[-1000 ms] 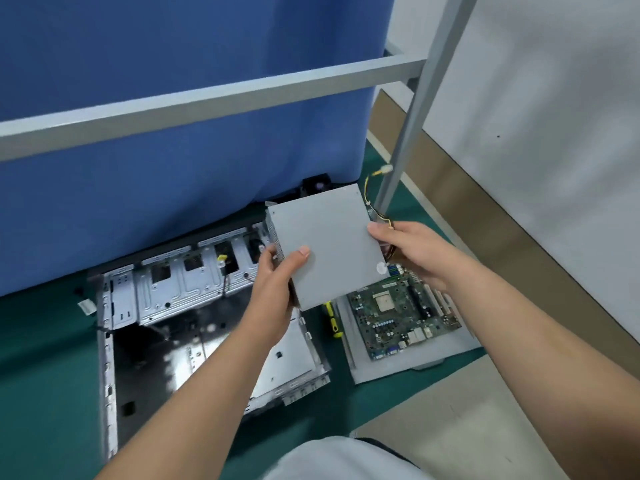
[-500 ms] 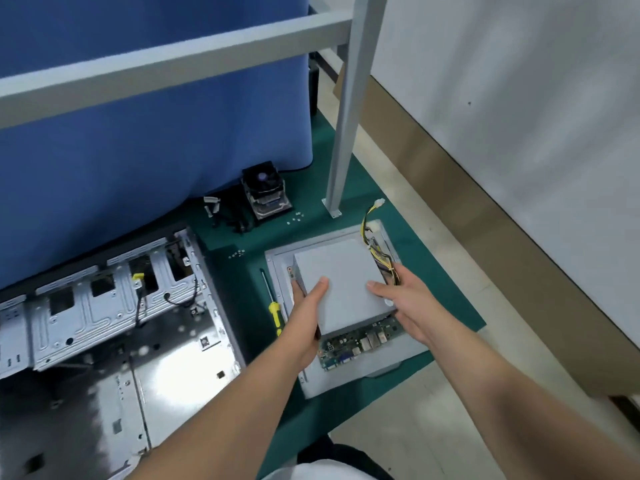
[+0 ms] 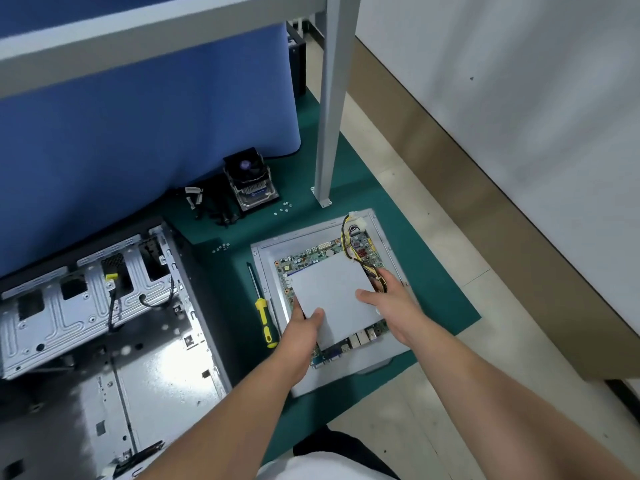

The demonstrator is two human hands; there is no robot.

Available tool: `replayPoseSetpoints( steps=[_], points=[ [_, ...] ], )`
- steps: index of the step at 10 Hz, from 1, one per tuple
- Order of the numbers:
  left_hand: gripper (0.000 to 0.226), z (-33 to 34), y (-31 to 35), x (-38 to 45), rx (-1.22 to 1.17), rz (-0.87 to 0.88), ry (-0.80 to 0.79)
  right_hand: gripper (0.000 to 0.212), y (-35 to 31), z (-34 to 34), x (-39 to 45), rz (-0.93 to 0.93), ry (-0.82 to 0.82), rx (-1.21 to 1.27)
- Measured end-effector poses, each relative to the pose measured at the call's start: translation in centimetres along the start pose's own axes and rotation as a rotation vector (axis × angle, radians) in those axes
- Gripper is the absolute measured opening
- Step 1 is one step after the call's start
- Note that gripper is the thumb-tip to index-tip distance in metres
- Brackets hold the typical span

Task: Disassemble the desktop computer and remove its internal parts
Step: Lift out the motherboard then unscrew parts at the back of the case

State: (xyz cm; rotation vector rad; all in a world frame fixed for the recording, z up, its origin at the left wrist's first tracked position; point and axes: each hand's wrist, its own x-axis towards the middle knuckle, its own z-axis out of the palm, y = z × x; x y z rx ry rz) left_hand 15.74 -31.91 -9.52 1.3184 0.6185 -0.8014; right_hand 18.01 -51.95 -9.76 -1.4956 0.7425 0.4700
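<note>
Setting down: the power supply [image 3: 334, 299], a plain grey box, now sits low over the motherboard [image 3: 360, 252]; a second ago it was held up in the air over the open case, so it has been carried right and lowered
left hand [image 3: 303, 332]: grasping the box's near-left corner, thumb on top, fingers curled under the edge (not let go yet)
right hand [image 3: 391, 306]: thumb lies on the box's top, fingers wrapped down its right side by the cable bundle [image 3: 353, 244]; still holding
contact: cannot tell if the box rests fully on the board or hangs just above it
motherboard: lies on the grey side panel [image 3: 349, 377] on the green mat [image 3: 436, 289], mostly covered by the box now
screwdriver [image 3: 263, 311]: yellow handle, on the mat just left of the panel, untouched
computer case [image 3: 104, 323]: open on its side at left, drive cage visible, a black cable hanging loose inside; looks largely gutted
farther back: cooler fan [image 3: 251, 183] stands against the blue partition [image 3: 138, 133], loose screws [image 3: 282, 209] scattered near it
meaning: power supply is out of the case and joins the pile of removed parts (judgement: removal step nearly closed, only the release is left)
risk: box weight on board components, cables may snag under it
</note>
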Motion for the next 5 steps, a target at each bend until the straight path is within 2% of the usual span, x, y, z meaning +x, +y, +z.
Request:
replayPoseSetpoints(
  steps=[1, 2, 3, 4, 5],
  points=[
    [0.054, -0.1, 0.3, 0.2, 0.073, 0.018, 0.028, 0.085, -0.2, 0.2, -0.2, -0.008, 0.011, -0.073],
    [0.042, -0.4, 1.1, -0.8, 0.159, 0.049, 0.07, 0.084, -0.8, -0.1, -0.7, -0.043, 0.044, -0.286],
    [0.035, -1.2, 1.2, -2.6, 0.174, 0.091, 0.012, 0.086, -1.1, 0.1, -1.4, -0.083, 0.058, -0.53],
    [0.031, -4.3, 0.5, -6.5, 0.18, 0.15, -0.058, 0.094, -2.3, 0.9, -2.6, -0.055, 0.043, -0.882],
    [0.03, -8.0, -2.1, -10.1, 0.165, 0.132, -0.107, 0.102, -3.6, 1.7, -3.7, -0.065, 0.053, -1.011]
  ],
)
